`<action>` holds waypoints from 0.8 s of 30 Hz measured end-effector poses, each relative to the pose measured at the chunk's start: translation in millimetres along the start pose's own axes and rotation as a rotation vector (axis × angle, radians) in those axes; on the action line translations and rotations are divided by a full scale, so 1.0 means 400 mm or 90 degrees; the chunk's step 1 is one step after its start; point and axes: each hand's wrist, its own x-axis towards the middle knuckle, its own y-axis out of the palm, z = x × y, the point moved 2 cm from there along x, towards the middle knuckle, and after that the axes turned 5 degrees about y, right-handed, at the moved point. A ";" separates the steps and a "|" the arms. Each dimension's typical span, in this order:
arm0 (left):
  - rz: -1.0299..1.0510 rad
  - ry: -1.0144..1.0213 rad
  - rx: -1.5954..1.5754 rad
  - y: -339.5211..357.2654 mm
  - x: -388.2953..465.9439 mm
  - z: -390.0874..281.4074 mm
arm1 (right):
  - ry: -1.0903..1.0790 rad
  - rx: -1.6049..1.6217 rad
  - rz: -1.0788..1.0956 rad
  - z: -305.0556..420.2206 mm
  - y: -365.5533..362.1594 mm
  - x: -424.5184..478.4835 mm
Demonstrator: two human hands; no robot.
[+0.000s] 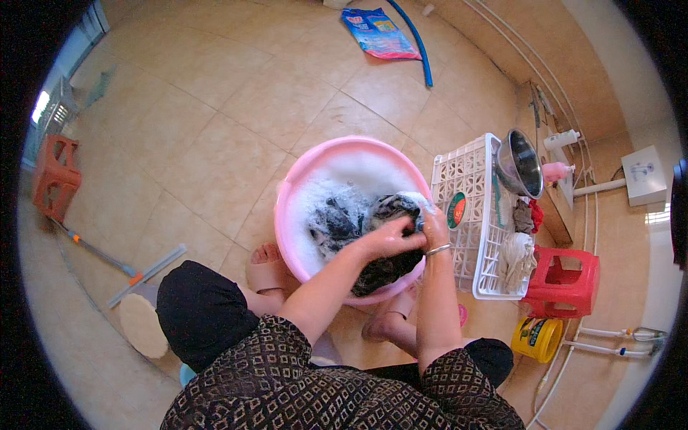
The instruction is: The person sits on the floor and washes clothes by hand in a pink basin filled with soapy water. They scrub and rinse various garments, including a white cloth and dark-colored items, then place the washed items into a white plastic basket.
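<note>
A pink plastic basin (286, 231) stands before me on the floor, partly filled with white suds (349, 172). Black wet cloth (387, 274) lies along its near right side, and a foam-streaked dark bunch (336, 220) pokes through the suds at the left. My right hand (435, 228), with a silver bangle at the wrist, grips a bunched, foamy part of the cloth by the basin's right rim. From the left, my left hand (392, 236) reaches across with curled fingers on the same cloth, close to the right hand. Part of its fingertips is hidden.
Right of the basin, a white plastic basket (465, 161) supports a steel bowl (518, 164) and pale cloth (517, 258). Beyond are a red stool (564, 282) and yellow bucket (537, 339). A floor squeegee (148, 274) lies left; a detergent bag (379, 35) and blue hose (416, 40) lie ahead.
</note>
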 end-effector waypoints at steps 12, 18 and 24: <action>-0.353 0.054 -0.954 0.009 0.031 0.171 | -0.314 -0.482 -0.090 -0.086 0.158 -0.062; -0.509 0.023 -0.475 -0.083 0.012 0.150 | -0.248 -0.265 0.008 -0.044 0.197 -0.103; -0.449 0.106 0.260 -0.078 -0.026 0.124 | 0.308 0.292 0.096 -0.041 0.145 0.021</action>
